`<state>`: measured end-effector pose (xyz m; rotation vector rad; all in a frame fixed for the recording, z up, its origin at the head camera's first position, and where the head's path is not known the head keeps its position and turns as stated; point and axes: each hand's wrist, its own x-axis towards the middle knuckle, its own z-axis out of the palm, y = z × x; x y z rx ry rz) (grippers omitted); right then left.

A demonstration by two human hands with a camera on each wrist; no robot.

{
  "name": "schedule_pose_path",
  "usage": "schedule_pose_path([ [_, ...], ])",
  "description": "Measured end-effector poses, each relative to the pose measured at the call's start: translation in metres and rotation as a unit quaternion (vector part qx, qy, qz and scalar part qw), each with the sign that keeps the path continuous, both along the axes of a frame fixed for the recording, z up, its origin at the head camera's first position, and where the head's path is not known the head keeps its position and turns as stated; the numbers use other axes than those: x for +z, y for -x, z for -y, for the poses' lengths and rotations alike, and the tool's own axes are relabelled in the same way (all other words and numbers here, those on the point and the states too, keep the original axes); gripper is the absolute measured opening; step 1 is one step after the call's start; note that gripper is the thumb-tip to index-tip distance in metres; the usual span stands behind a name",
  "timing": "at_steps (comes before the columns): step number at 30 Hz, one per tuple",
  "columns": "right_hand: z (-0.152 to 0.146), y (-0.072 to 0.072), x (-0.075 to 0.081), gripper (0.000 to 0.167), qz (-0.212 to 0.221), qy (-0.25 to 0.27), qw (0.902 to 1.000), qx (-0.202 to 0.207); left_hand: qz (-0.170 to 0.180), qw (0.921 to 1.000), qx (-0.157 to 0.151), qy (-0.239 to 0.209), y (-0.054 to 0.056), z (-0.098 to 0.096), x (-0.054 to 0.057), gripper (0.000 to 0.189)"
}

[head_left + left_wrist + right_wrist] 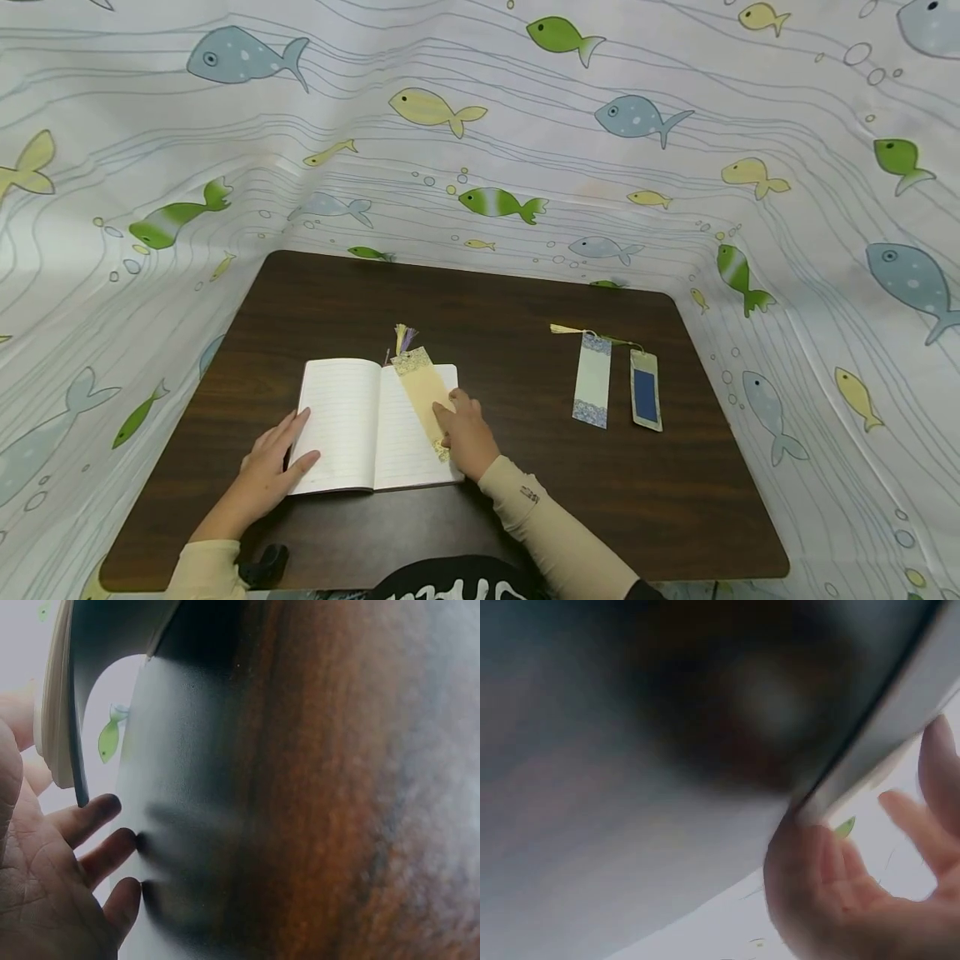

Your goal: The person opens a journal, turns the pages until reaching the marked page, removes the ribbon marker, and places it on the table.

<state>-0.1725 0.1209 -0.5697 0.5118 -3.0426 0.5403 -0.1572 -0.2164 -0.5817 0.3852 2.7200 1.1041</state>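
An open notebook (341, 425) with lined pages lies on the dark table. On its right page slants a cream bookmark (422, 396) with patterned ends and a yellow and purple tassel (405, 337) past the top edge. My left hand (264, 468) rests at the notebook's left edge, thumb and index finger on the page; in the left wrist view its other fingers (109, 855) reach below the cover to the tabletop. At the right edge, my right hand (468, 437) touches the bookmark with an extended finger. Its other fingers (802, 877) bend beside the notebook's edge.
To the right lie a pale bookmark (592, 379) with blue patterned ends and a smaller bookmark (645, 390) with a dark blue panel, their tassels toward the back. A fish-patterned cloth (525, 150) surrounds the table (517, 300). A black object (264, 567) is by the left wrist.
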Motion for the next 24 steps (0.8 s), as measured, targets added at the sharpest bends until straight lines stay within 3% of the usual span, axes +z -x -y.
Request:
schedule_pose_path([
  [6, -0.014, 0.005, 0.003, 0.059, 0.077, 0.094, 0.9925, -0.015, -0.003, 1.0, -0.002, 0.002, 0.001, 0.002, 0.0, 0.078],
  [11, -0.039, 0.012, 0.006, 0.053, 0.07, 0.129, 0.9881, -0.047, -0.002, 1.0, -0.003, 0.007, 0.001, 0.001, -0.001, 0.078],
  [14, -0.064, 0.019, 0.005, 0.054, 0.064, 0.126, 0.9863, -0.085, -0.002, 1.0, -0.001, 0.009, 0.0, 0.001, -0.003, 0.078],
  [21, -0.125, 0.029, 0.004, 0.064, 0.079, 0.091, 0.969, -0.216, -0.006, 1.0, 0.0, 0.006, 0.0, 0.001, -0.002, 0.077],
  [24, -0.14, 0.031, 0.001, 0.063, 0.072, 0.065, 0.9673, -0.234, -0.008, 0.9999, 0.003, 0.008, -0.001, 0.002, -0.003, 0.077],
])
